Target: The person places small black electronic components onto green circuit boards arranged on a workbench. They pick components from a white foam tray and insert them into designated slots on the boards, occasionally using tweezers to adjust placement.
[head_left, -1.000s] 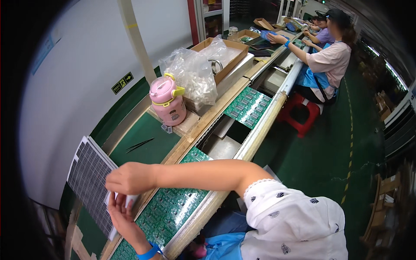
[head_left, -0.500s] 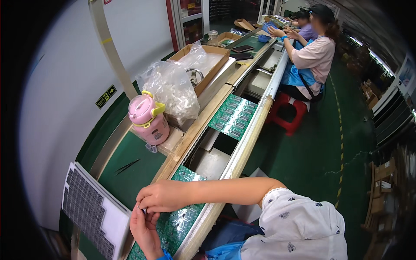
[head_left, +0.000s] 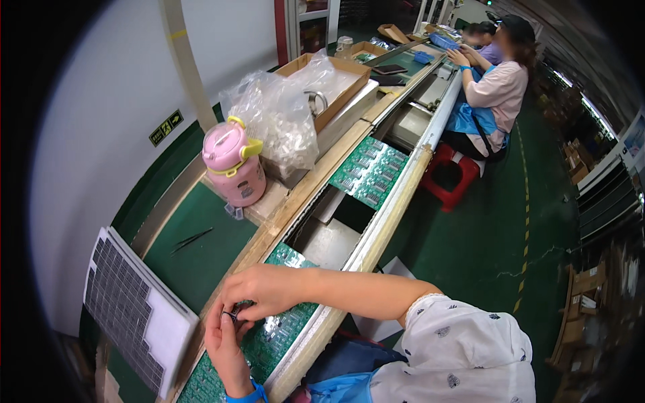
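Left hand (head_left: 226, 349) and right hand (head_left: 261, 290) have come from over the white tray (head_left: 168, 329) to meet above the near circuit board (head_left: 269, 350). Their fingertips close narrowly on a small dark piece (head_left: 232, 315) over that board's left side, pinched lightly, I'd guess, for control. Left of the board sits the tray, probably for reach; beyond the board's upper left lie tweezers (head_left: 192, 240). Farther from the board, a wall sign (head_left: 166, 127) shows an arrow, lettering unreadable.

The person wears a white leaf-printed sleeve (head_left: 463, 349) with scalloped hem (head_left: 420, 305), a blue wristband (head_left: 251, 392) and blue apron (head_left: 342, 389)
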### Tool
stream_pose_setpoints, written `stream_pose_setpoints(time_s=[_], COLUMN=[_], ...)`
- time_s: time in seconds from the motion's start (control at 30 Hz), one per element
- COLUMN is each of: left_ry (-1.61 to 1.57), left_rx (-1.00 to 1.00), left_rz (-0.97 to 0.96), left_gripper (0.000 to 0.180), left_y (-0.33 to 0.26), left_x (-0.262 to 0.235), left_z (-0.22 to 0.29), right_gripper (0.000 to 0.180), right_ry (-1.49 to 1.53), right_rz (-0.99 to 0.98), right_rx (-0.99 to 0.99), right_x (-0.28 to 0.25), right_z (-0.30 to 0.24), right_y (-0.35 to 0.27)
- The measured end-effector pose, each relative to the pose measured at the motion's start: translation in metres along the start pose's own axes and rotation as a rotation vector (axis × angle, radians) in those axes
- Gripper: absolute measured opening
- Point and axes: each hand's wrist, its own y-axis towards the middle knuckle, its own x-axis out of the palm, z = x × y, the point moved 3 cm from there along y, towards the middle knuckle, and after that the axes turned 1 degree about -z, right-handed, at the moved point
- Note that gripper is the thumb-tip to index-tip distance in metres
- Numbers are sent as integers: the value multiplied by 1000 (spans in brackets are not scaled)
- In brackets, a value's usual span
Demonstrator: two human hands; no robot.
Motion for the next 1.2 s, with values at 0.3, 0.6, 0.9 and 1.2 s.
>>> stream_pose_setpoints(time_s=[0.3, 0.6, 0.9, 1.2], left_ry=[56, 703, 901, 946], left_rx=[-39, 308, 575, 614], left_rz=[-122, -370, -420, -417], left_gripper=[27, 21, 21, 23], left_y=[-2, -19, -16, -16], left_x=[4, 22, 29, 28], left_z=[-8, 10, 4, 0], right_gripper=[27, 26, 26, 27], right_ry=[-92, -181, -395, -401], right_rz=[191, 168, 81, 17], right_rx=[209, 297, 256, 279], right_x=[-59, -77, -94, -97], right_z=[1, 19, 22, 30], right_y=[-13, -54, -66, -70])
